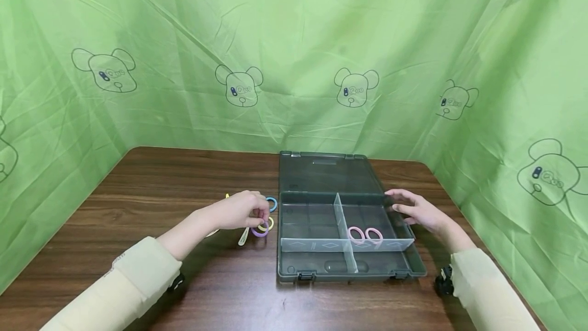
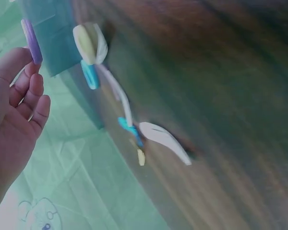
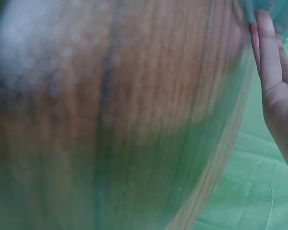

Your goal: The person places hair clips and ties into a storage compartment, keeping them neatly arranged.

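Observation:
My left hand (image 1: 241, 211) pinches a purple hair tie (image 2: 32, 40) between thumb and fingertips, just left of the box. Close by are a yellow hair tie (image 1: 272, 224), a blue one (image 1: 275, 203) and a pale hair clip (image 1: 243, 239). The dark see-through divider box (image 1: 278, 260) lies with its lid (image 1: 328, 172) folded back. Two pink hair ties (image 1: 350, 231) lean in its back right compartment, against the front divider. At the box's right edge, my right hand (image 1: 420, 212) touches the side with loosely extended fingers.
More pieces lie on the wooden table (image 1: 220, 290) around the left hand, including a white leaf-shaped clip (image 2: 163, 138) and a small blue clip (image 2: 129, 129). Green cloth (image 1: 298, 24) with bear drawings hangs around the table's back and sides.

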Demonstrator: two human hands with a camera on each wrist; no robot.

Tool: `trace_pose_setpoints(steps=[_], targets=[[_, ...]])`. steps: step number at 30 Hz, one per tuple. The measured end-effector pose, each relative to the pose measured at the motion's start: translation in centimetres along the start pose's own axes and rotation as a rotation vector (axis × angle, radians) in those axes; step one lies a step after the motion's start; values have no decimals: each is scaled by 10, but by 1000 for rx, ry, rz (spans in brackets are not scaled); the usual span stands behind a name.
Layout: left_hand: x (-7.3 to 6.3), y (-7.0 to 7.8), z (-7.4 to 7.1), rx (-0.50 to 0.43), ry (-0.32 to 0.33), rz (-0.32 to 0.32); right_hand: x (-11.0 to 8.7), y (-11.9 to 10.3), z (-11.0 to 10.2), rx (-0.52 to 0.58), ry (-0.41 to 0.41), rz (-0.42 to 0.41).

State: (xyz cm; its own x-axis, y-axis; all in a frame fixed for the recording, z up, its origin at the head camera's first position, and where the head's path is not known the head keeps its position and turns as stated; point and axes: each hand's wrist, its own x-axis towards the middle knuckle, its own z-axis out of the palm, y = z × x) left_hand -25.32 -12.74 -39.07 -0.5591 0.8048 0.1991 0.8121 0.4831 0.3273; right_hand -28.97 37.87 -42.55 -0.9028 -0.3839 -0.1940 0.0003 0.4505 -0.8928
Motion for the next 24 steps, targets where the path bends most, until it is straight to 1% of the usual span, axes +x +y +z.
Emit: trace_pose_setpoints(steps=[6,11,18,24], targets=[[9,9,-14,-24,16,12,1,2,-1,14,-11,-4],[18,14,-23,-22,27,34,1,2,-1,5,-4,-6],[32,23,-40,-19,9,14,1,2,0,14,-3,-10],[46,28,-48,-15,7,31,2,4,-1,31,2,-13]])
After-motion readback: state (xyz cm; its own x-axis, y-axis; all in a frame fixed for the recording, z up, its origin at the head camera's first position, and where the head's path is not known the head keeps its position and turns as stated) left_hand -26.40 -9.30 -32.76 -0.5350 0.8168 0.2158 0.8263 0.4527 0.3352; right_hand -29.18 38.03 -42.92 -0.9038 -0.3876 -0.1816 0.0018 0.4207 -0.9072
